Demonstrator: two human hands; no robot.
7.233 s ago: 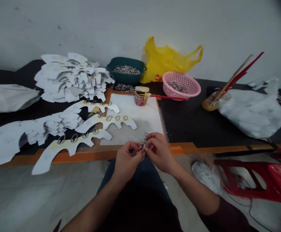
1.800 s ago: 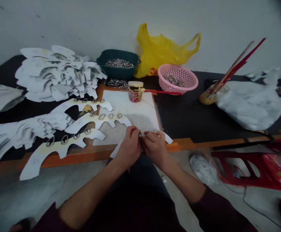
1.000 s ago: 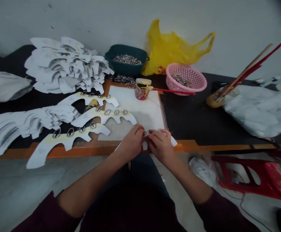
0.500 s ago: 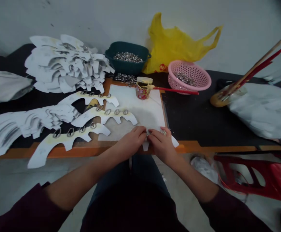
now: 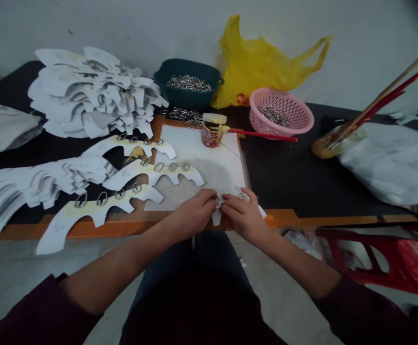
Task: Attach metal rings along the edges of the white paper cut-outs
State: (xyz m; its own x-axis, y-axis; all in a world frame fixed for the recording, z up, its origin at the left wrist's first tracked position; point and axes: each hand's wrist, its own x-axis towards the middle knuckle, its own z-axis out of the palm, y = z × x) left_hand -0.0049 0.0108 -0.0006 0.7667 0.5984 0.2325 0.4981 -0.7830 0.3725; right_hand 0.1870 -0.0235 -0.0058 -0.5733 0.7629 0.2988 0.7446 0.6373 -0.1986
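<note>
My left hand (image 5: 197, 211) and my right hand (image 5: 246, 216) meet at the table's front edge, fingers closed on a white cut-out piece (image 5: 216, 219), mostly hidden under them. A metal ring (image 5: 218, 201) shows between my fingertips; another ring (image 5: 243, 196) sits by my right thumb and forefinger. To the left lie similar white pieces, a near one (image 5: 63, 225), a middle one (image 5: 129, 173) and a far one (image 5: 103, 143), each with several rings along a yellowish glued edge. Which fingers press ring or piece is hard to make out.
A tub (image 5: 212, 136) with a red-handled brush (image 5: 262, 135) stands on the white sheet (image 5: 180, 139). Behind are a green basin (image 5: 190, 99) and a pink basket (image 5: 284, 129) of rings, plus a yellow bag (image 5: 252, 67). Stacked white pieces (image 5: 68, 96) lie left; a red stool (image 5: 374, 258) stands right.
The view has shifted slightly, so the pieces on the left appear a little further left. Both hands stay at the same piece, with only a slight shift of the fingers.
</note>
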